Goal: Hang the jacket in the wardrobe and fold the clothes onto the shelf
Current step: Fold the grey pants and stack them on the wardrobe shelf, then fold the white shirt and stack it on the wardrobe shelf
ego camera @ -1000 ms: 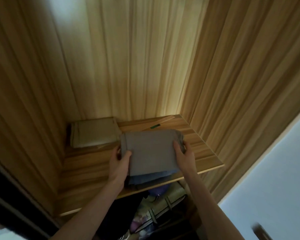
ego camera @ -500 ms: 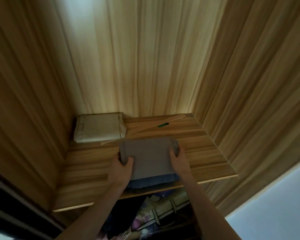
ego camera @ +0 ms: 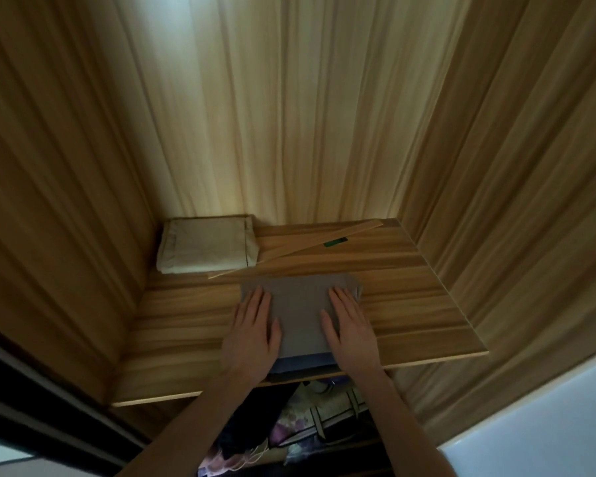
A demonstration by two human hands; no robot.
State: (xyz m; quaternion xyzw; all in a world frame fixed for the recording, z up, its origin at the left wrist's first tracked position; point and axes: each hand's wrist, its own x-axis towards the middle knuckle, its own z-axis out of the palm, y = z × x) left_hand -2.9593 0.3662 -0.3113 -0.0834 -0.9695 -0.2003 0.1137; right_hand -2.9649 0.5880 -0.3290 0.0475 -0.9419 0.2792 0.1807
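- The left hand (ego camera: 252, 330) is lying flat, fingers straight and together, pressing on the left part of the grey folded garment (ego camera: 300, 311); it is gripping nothing.
- The right hand (ego camera: 350, 327) is lying flat in the same manner on the right part of the garment, fingers pointing toward the back of the shelf (ego camera: 410, 301); it is also gripping nothing.
- The garment is sitting between and under both palms, directly ahead of the wrists. Its long axis is running front to back on the shelf, parallel to the fingers. Both hands are equally near; neither has the advantage.
- A blue folded garment (ego camera: 300, 363) is lying beneath the grey one, its front edge showing close to the shelf's front lip.
- Taking the grey garment as landmark: a wooden strip (ego camera: 289, 253) is lying just behind it at a slant, a small green item (ego camera: 335, 242) is lying beside that strip, and a beige folded cloth (ego camera: 205, 246) is resting behind and to the left, in the shelf's rear corner.
- Judgement: the coming move is depending on the free depth behind the pile; any further push is meeting the strip first.
- Difference from half a second earlier: the hands were clasping the pile's side edges with curled fingers; they are now flat on top, and the pile is resting on the shelf.
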